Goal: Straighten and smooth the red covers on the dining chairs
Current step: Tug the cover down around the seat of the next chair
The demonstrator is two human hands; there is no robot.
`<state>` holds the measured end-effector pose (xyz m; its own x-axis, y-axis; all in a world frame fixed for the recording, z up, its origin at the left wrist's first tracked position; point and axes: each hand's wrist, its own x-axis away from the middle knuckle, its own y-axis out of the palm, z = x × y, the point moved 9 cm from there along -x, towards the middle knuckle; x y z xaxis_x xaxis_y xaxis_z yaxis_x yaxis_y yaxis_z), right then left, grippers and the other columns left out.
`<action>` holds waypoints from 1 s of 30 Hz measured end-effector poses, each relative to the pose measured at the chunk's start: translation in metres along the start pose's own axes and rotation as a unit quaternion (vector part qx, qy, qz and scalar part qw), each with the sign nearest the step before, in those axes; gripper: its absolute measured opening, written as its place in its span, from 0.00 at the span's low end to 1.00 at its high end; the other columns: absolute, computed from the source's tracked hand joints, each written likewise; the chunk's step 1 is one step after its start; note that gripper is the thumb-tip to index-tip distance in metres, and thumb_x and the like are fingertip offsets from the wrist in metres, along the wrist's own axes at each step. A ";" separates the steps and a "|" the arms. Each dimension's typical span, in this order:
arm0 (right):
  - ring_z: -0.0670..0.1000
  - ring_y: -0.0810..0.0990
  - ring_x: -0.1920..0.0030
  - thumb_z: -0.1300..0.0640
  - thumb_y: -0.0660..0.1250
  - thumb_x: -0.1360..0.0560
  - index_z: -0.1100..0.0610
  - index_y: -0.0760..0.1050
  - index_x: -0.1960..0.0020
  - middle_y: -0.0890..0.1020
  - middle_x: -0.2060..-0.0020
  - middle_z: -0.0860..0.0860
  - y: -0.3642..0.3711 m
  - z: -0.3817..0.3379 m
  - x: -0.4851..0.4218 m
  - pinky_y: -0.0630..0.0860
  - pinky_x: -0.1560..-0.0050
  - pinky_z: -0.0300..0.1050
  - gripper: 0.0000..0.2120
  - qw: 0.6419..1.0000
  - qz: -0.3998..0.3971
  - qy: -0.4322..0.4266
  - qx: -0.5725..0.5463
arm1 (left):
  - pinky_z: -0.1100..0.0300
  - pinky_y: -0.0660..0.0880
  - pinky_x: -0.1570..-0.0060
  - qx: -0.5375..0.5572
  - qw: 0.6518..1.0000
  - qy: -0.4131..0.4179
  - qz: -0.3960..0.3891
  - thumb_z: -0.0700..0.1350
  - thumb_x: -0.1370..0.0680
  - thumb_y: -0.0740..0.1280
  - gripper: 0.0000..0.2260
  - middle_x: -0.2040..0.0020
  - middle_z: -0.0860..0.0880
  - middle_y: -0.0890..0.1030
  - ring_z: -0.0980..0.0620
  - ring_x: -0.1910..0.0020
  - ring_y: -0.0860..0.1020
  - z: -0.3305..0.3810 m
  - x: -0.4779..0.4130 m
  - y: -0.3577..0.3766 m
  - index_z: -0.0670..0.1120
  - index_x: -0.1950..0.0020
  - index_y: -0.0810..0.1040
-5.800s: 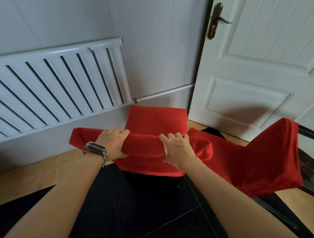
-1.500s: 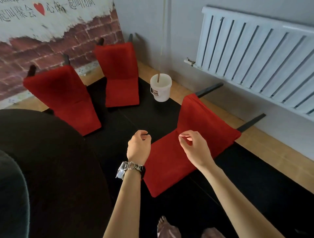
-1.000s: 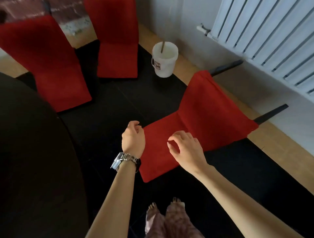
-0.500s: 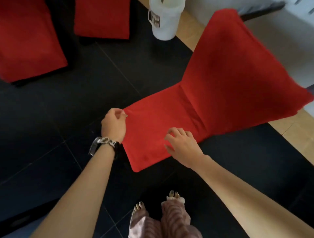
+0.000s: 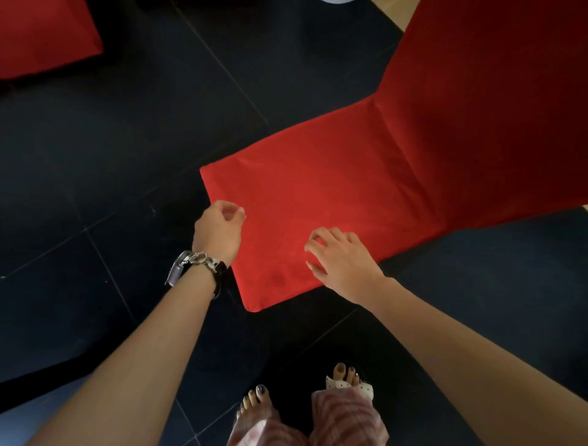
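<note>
Overhead, looking down. Red cover (image 5: pixel 366 178) lies flat over the seat and back of a chair standing on the black tiled floor (image 5: pixel 127 127). The chair's frame and legs are hidden beneath the cloth, and the back runs out of view at the top and right edges.

Left hand (image 5: pixel 218 232), watch (image 5: pixel 194 264) on the wrist, sits at the seat's front-left edge with fingers curled. Blur makes it impossible to tell whether they pinch the fabric.

Right hand (image 5: pixel 342 258) rests on the near side of the seat, fingers loosely bent and spread, tips on the cloth, holding nothing.

Second red cover (image 5: pixel 41 35) at top left, mostly cut off. A pale sliver (image 5: pixel 337 1) at the top edge is too cropped to identify. Bare feet (image 5: pixel 254 410) below, partly under patterned trouser hems.
</note>
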<state>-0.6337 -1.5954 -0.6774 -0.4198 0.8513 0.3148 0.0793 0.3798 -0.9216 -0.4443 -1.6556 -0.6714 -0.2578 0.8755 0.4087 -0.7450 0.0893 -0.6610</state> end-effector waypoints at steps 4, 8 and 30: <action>0.50 0.69 0.38 0.48 0.55 0.19 0.55 0.71 0.38 0.69 0.37 0.50 0.035 0.005 -0.010 0.67 0.38 0.48 0.16 1.000 -0.003 -0.004 -0.001 | 0.64 0.66 0.66 -0.003 1.000 0.002 -0.003 0.51 0.20 0.62 0.06 0.46 0.51 0.80 0.56 0.55 0.75 -0.027 -0.016 0.021 0.51 0.46 0.75; 0.51 0.69 0.38 0.46 0.56 0.19 0.56 0.71 0.39 0.70 0.37 0.50 0.067 0.006 -0.026 0.67 0.38 0.48 0.16 1.000 0.004 -0.029 0.008 | 0.61 0.70 0.63 0.002 1.000 0.008 0.008 0.51 0.20 0.63 0.05 0.45 0.51 0.81 0.52 0.51 0.79 -0.045 -0.042 0.032 0.52 0.47 0.75; 0.58 0.49 0.23 0.33 0.58 0.25 0.51 0.50 0.22 0.53 0.23 0.54 0.212 -0.066 -0.086 0.40 0.29 0.67 0.39 0.925 -0.018 -0.329 0.191 | 0.47 0.65 0.36 0.045 0.991 -0.075 0.097 0.61 0.31 0.72 0.42 0.30 0.40 0.61 0.40 0.32 0.63 -0.153 -0.111 0.110 0.42 0.28 0.57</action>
<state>-0.5213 -1.5637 -0.8851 -0.8854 0.3884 0.2554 -0.2170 0.1406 -0.9660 -0.4036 -1.6707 -0.8860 -0.4850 0.7908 0.3735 -0.7225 -0.1216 -0.6806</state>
